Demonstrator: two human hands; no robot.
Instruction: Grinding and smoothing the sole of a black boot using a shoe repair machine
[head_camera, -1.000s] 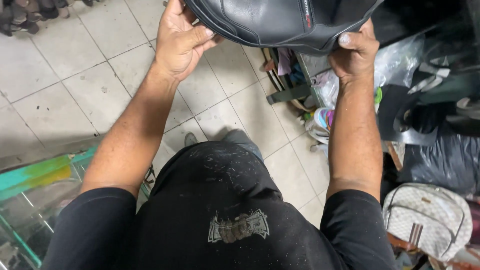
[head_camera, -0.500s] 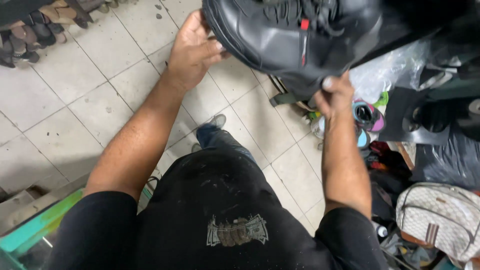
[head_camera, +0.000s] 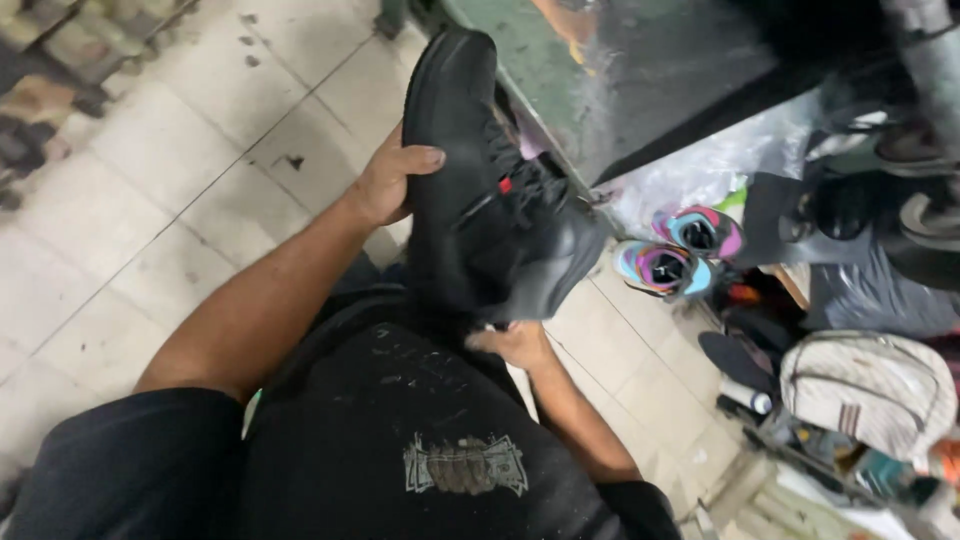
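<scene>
Both hands hold a black shoe (head_camera: 480, 190) up over the person's lap, above the pale tiled floor (head_camera: 190, 170). The left hand (head_camera: 385, 185) grips its sole side, thumb lying across the edge and fingers hidden behind; the right hand (head_camera: 515, 345) supports the lower end, its fingers curled under it. A pair of bright multicoloured shoes (head_camera: 675, 250) lies just beside the glass counter (head_camera: 650, 70), near a whitish backpack (head_camera: 870, 385).

Colourful sneakers (head_camera: 678, 252) beside a pale backpack (head_camera: 868, 388); tiled floor (head_camera: 150, 200); green counter (head_camera: 640, 70)
</scene>
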